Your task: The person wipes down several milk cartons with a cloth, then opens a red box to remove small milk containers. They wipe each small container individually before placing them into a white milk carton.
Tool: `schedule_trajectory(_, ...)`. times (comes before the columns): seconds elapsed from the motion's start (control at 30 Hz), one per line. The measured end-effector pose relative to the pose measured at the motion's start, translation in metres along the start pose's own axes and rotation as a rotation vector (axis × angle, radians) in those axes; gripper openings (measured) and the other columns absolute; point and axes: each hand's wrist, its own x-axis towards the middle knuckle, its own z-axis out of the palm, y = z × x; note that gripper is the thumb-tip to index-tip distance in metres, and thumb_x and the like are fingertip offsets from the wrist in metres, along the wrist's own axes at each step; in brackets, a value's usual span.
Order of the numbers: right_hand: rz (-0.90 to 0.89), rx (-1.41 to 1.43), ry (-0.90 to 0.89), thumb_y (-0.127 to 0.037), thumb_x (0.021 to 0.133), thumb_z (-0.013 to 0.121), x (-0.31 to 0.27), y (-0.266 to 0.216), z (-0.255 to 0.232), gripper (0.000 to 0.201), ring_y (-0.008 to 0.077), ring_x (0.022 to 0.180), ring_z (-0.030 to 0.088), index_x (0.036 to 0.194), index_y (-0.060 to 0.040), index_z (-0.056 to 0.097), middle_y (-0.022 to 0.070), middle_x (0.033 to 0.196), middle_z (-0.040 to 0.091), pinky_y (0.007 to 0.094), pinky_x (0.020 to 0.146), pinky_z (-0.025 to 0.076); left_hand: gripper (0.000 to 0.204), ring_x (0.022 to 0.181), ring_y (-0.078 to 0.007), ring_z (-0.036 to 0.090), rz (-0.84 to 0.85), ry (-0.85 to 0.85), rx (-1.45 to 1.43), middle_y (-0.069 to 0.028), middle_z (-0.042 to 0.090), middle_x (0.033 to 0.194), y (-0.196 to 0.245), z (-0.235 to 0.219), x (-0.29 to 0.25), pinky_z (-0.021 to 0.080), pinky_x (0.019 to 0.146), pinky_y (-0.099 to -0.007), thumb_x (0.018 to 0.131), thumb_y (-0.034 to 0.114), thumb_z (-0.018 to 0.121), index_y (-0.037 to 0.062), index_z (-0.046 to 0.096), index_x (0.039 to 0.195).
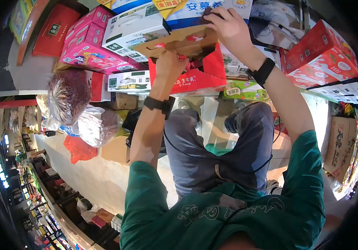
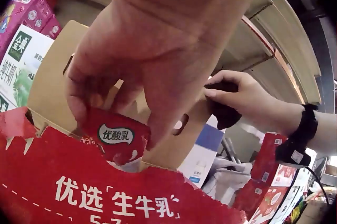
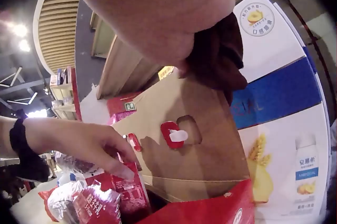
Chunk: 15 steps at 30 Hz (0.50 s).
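A red cardboard box (image 1: 199, 81) with a torn front edge stands in front of the knees, its brown inner flap (image 1: 174, 39) raised. My left hand (image 1: 170, 64) reaches down into the box opening. In the left wrist view its fingers grip a red drink carton (image 2: 118, 134) with a white-lettered label. At the flap's top edge, my right hand (image 1: 231, 31) holds a dark brown cloth (image 3: 218, 53), bunched under the palm. Handle holes cut in the flap show a red handle piece with a white tab (image 3: 175, 134). The box's inside is mostly hidden.
Left of the box are a white carton (image 1: 135, 31) and pink cartons (image 1: 85, 39). Behind it stands a blue-and-white carton (image 3: 284, 103). Red cartons (image 1: 322, 56) are stacked at the right. Bagged goods (image 1: 68, 93) hang over the left side, near the floor.
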Motion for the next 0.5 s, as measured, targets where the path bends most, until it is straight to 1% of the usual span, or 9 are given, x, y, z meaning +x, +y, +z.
schedule_trajectory(0.1, 0.004, -0.005, -0.015, -0.015, 0.078, 0.071, 0.0, 0.001, 0.0, 0.02, 0.0246, 0.088, 0.058, 0.097, -0.0143, 0.066, -0.0002, 0.099, 0.06, 0.0363, 0.076, 0.051, 0.034, 0.077, -0.0352, 0.068, 0.027, -0.096, 0.08, -0.0201, 0.068, 0.076, -0.007, 0.001, 0.011, 0.054, 0.07, -0.0418, 0.072, 0.033, 0.074, 0.0004, 0.071, 0.081)
schedule_trajectory(0.2, -0.001, -0.005, -0.015, -0.015, 0.078, 0.07, 0.0, 0.002, 0.0, 0.02, 0.0249, 0.089, 0.058, 0.098, -0.0144, 0.066, -0.0002, 0.1, 0.06, 0.0367, 0.076, 0.051, 0.037, 0.081, -0.0359, 0.069, -0.065, -0.39, 0.004, -0.0207, 0.069, 0.077, 0.009, -0.024, 0.022, 0.054, 0.073, -0.0425, 0.073, 0.035, 0.074, 0.0004, 0.073, 0.086)
schedule_trajectory(0.3, -0.009, -0.01, -0.009, -0.015, 0.078, 0.07, 0.0, 0.003, 0.002, 0.02, 0.0247, 0.089, 0.058, 0.098, -0.0144, 0.066, -0.0003, 0.1, 0.06, 0.0368, 0.076, 0.052, 0.041, 0.087, -0.037, 0.068, 0.092, -0.4, 0.199, -0.022, 0.07, 0.083, 0.016, -0.014, 0.035, 0.054, 0.077, -0.0431, 0.074, 0.038, 0.074, 0.0, 0.073, 0.09)
schedule_trajectory(0.4, 0.001, -0.017, -0.017, -0.016, 0.078, 0.07, 0.002, 0.002, 0.002, 0.02, 0.0244, 0.089, 0.058, 0.097, -0.0145, 0.066, -0.0002, 0.099, 0.06, 0.0366, 0.076, 0.052, 0.048, 0.107, -0.0343, 0.064, 0.051, -0.247, 0.135, -0.0183, 0.068, 0.114, 0.017, -0.001, 0.034, 0.052, 0.092, -0.041, 0.081, 0.041, 0.067, 0.0065, 0.068, 0.114)
schedule_trajectory(0.5, -0.003, -0.02, -0.025, -0.016, 0.077, 0.071, 0.001, 0.003, 0.001, 0.02, 0.0242, 0.088, 0.058, 0.097, -0.0147, 0.066, -0.0002, 0.099, 0.06, 0.0362, 0.075, 0.052, 0.05, 0.111, -0.0344, 0.063, -0.013, -0.497, 0.153, -0.0177, 0.066, 0.118, -0.019, 0.03, 0.055, 0.05, 0.094, -0.0434, 0.086, 0.046, 0.061, 0.0064, 0.068, 0.116)
